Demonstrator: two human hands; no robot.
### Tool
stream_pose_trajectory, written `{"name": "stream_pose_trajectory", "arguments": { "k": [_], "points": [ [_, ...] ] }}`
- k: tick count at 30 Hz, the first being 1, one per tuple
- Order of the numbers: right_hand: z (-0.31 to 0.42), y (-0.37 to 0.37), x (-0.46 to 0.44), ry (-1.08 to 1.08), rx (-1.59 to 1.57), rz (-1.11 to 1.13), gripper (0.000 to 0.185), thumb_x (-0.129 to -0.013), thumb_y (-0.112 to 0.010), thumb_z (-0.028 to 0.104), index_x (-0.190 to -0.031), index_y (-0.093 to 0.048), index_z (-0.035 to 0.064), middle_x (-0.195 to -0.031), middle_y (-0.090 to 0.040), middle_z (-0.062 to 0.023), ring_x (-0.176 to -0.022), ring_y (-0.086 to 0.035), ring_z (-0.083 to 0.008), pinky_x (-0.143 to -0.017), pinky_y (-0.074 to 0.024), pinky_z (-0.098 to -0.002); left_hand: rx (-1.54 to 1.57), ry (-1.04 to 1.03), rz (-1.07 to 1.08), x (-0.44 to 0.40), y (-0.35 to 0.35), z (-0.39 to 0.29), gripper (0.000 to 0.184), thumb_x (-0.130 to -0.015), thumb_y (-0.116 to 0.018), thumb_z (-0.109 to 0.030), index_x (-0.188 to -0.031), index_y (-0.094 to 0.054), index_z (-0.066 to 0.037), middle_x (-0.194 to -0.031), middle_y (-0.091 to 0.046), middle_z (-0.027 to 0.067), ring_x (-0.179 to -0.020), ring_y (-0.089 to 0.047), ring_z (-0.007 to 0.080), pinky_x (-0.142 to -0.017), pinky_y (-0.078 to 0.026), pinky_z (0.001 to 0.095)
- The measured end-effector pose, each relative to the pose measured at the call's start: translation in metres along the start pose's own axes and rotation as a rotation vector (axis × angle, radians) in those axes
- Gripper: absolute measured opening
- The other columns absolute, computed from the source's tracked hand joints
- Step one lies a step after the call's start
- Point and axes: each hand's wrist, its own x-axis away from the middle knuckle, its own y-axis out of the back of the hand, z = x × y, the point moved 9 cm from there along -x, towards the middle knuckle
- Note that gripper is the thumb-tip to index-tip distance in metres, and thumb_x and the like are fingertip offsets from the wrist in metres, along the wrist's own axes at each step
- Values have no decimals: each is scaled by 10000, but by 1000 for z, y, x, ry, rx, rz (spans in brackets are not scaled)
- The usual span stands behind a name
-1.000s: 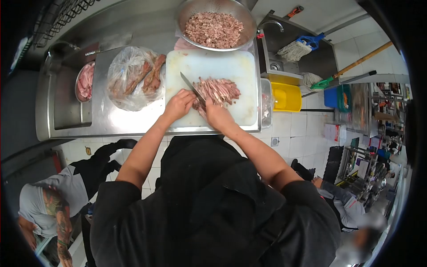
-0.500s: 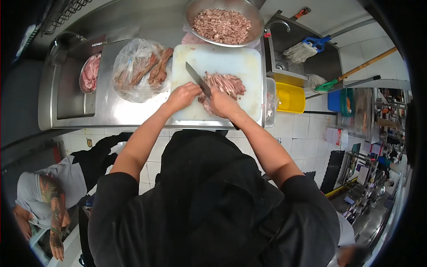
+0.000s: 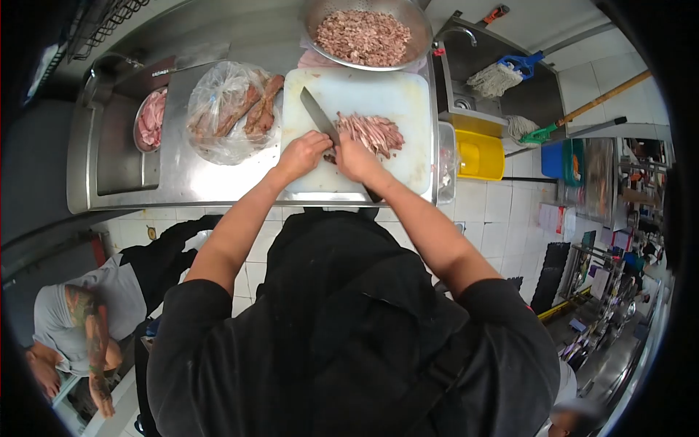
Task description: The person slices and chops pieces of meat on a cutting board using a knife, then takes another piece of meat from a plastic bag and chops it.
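Note:
A large knife (image 3: 318, 115) is gripped in my right hand (image 3: 357, 159), its blade pointing up and left over the white cutting board (image 3: 357, 91). Sliced meat strips (image 3: 373, 134) lie in a pile to the right of the blade. On the blade's left side is my left hand (image 3: 304, 154), fingers bent and drawn together close to the knife; what they pinch, if anything, is hidden. Small dark meat bits show between the two hands.
Behind the board stands a colander (image 3: 419, 44) of chopped meat. Left of it, a plastic bag (image 3: 218, 95) holds large meat pieces, and a bowl of raw meat (image 3: 151, 120) sits in the sink (image 3: 120, 171). A yellow bin (image 3: 480, 155) is at right. Another person (image 3: 95, 291) is at lower left.
The knife and my right hand have shifted slightly up and left across the board. Meat strips that lay below the blade beside my right hand no longer show there.

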Motion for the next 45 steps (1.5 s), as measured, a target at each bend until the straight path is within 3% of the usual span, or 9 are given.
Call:
{"name": "stream_pose_trajectory", "arguments": {
  "k": [2, 7, 19, 24, 30, 35, 38, 40, 45],
  "points": [
    [-1, 8, -3, 115, -42, -10, 285, -963, -527, 132, -1141, -471, -84, -928, -678, -353, -942, -668, -512, -842, -518, -573, 40, 48, 20, 4, -1, 2, 189, -808, -679, 32, -990, -700, -13, -1043, -695, 110, -972, -662, 314, -834, -562, 387],
    [11, 41, 30, 70, 13, 57, 309, -977, -522, 148, -1159, -466, -96, -926, -676, -357, -917, -665, -516, -828, -514, -578, 97, 201, -47, 7, 16, -1, 127, -856, -696, -16, -983, -691, -22, -1028, -680, 116, -976, -648, 317, -836, -550, 385],
    [1, 38, 100, -109, 206, 269, 330, -898, -506, 65, -1206, -445, -38, -998, -677, -350, -908, -675, -524, -813, -530, -582, -34, -22, -21, 7, -13, -46, 189, -795, -674, -59, -977, -724, -48, -1021, -673, 65, -1013, -615, 255, -907, -514, 368],
    [-21, 0, 75, -42, 147, 99, 275, -920, -467, 68, -1171, -449, -43, -988, -674, -356, -899, -673, -529, -812, -526, -588, -43, -30, -54, 8, -10, -44, 196, -760, -708, -27, -954, -730, -43, -1003, -690, 67, -978, -633, 267, -886, -529, 363],
    [-12, 27, 62, -30, 109, 224, 244, -946, -453, 77, -1141, -461, -70, -924, -680, -355, -874, -681, -516, -780, -526, -598, -24, -20, -46, 5, -9, -44, 182, -765, -709, -23, -946, -735, -27, -1000, -696, 80, -953, -641, 271, -865, -538, 365],
    [-19, 1, 50, -17, -9, 64, 210, -982, -464, 117, -1098, -464, -58, -905, -665, -376, -859, -670, -527, -781, -517, -602, -33, -12, -28, 6, -12, -46, 182, -787, -710, -14, -968, -732, -13, -1016, -704, 97, -948, -644, 275, -865, -542, 369],
    [-11, 16, 36, 131, -34, 17, 232, -1004, -481, 161, -1107, -455, -45, -876, -665, -366, -837, -659, -534, -777, -503, -613, 21, 28, -8, 8, -10, -43, 193, -806, -703, 1, -997, -724, -4, -1039, -705, 115, -982, -650, 294, -883, -542, 382],
    [-10, 30, 43, 85, -28, 50, 250, -1013, -491, 194, -1110, -444, -31, -868, -664, -357, -840, -651, -536, -777, -495, -616, 198, 212, -142, 10, 4, -29, 189, -824, -697, 13, -1010, -719, -4, -1060, -704, 132, -1014, -656, 319, -891, -542, 400],
    [-15, 46, 68, 64, 11, 20, 236, -999, -484, 175, -1125, -432, -17, -842, -666, -344, -789, -651, -536, -733, -501, -621, 176, 329, -149, 23, 15, -11, 146, -851, -691, 8, -992, -724, -11, -1036, -709, 136, -1018, -663, 332, -883, -544, 409]
  ]
}}
